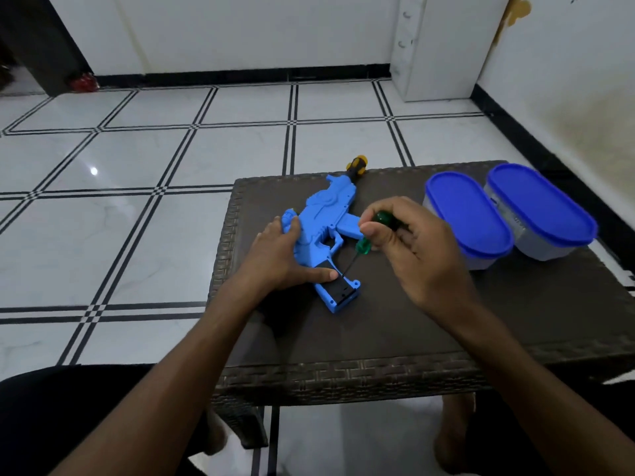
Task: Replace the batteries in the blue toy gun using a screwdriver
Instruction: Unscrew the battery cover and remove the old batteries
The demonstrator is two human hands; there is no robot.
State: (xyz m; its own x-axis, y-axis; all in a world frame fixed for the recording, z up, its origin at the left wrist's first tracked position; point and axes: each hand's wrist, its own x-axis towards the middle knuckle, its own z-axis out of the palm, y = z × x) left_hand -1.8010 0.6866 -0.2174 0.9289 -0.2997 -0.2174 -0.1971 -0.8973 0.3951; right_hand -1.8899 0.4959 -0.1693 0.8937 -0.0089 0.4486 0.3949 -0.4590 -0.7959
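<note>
A blue toy gun (323, 221) lies flat near the far left corner of a dark woven table (378, 341), muzzle over the far edge. The left hand (278, 255) presses it down, fingers straight, thumb beside the black battery cover (335, 281) on the grip. The right hand (409, 245) pinches a green-handled screwdriver (364, 247), tip at the cover. The gun looks light, hollow, rigid plastic, likely to slide, so pinning its body seems wise. Two blue-lidded containers (508, 214) stand by the right edge.
</note>
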